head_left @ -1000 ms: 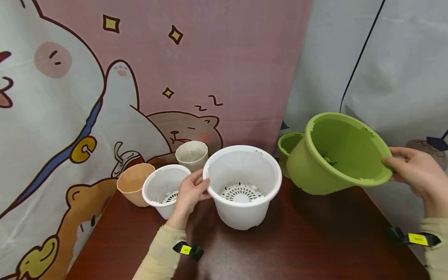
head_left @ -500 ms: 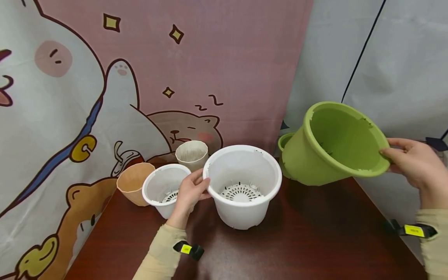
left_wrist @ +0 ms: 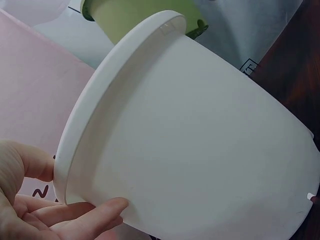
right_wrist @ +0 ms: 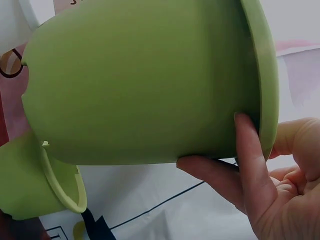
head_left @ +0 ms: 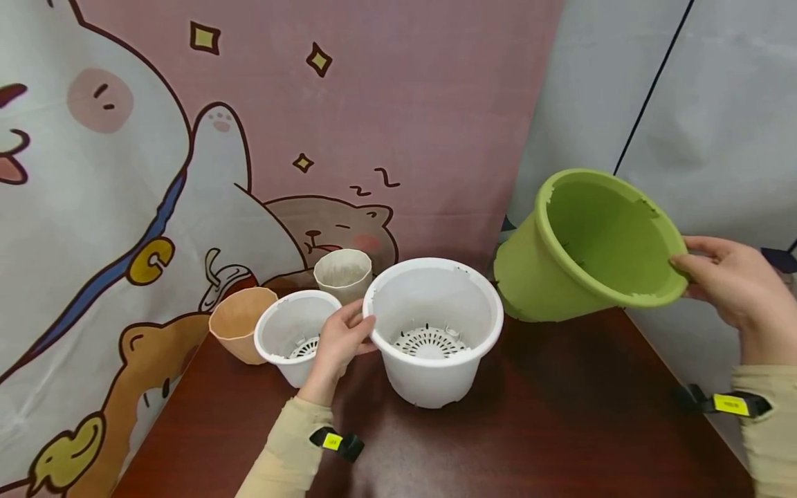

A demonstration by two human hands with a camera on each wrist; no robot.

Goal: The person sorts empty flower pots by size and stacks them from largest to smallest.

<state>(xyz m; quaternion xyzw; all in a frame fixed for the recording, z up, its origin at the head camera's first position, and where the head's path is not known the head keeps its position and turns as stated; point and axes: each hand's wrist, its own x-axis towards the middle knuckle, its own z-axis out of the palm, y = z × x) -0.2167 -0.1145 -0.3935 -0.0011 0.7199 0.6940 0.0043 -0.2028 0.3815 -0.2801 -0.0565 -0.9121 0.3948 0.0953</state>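
Note:
My right hand [head_left: 737, 283] pinches the rim of a large green flower pot [head_left: 554, 270], thumb inside and fingers along the outer wall. The pot hangs tilted above the table, its mouth turned to the right and toward me. My left hand [head_left: 341, 342] grips the left rim of a large white flower pot [head_left: 429, 380], which stands upright with a slotted bottom showing inside. In the left wrist view the fingers [left_wrist: 100, 217] lie against the white wall. Behind the raised pot, a smaller green pot [right_wrist: 25, 182] shows in the right wrist view; the head view hides it.
Left of the large white pot stand a smaller white pot [head_left: 295, 321], an orange pot [head_left: 239, 318] and a cream pot [head_left: 342, 273] at the back. The dark red table [head_left: 535, 429] meets a cartoon-printed cloth [head_left: 436, 138] behind and a grey-white sheet [head_left: 716, 138] at right.
My right hand has lifted the large green pot up and slightly left, so it now covers the smaller green pot in the head view. The left hand and white pot keep their place.

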